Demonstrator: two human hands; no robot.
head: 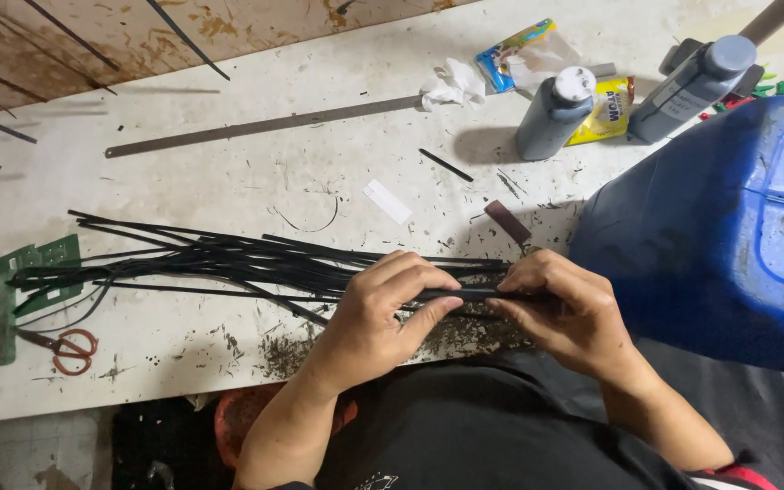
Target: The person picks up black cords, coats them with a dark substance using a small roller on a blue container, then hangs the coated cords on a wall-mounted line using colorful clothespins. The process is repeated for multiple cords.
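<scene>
Black strips gripped at the table's near edge.

Head view: a bundle of thin black strips (256, 263) is pinched at its right end by the left hand (383, 313) and right hand (564, 313). Beyond, two grey bottles (555, 113), a yellow packet (605, 109), a long metal ruler (265, 125) and red-handled scissors (65, 347) are seen on the scuffed white table (229, 172); a blue canister (728, 236) crowds the right.

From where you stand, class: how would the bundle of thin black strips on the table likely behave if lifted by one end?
The black strips look long and thin, so they would probably sag and flex. They lie loose and fanned at the far end, so they may splay or slide apart. The left hand and right hand pinch one strip with fingertips alone, suggesting each is light.
</scene>
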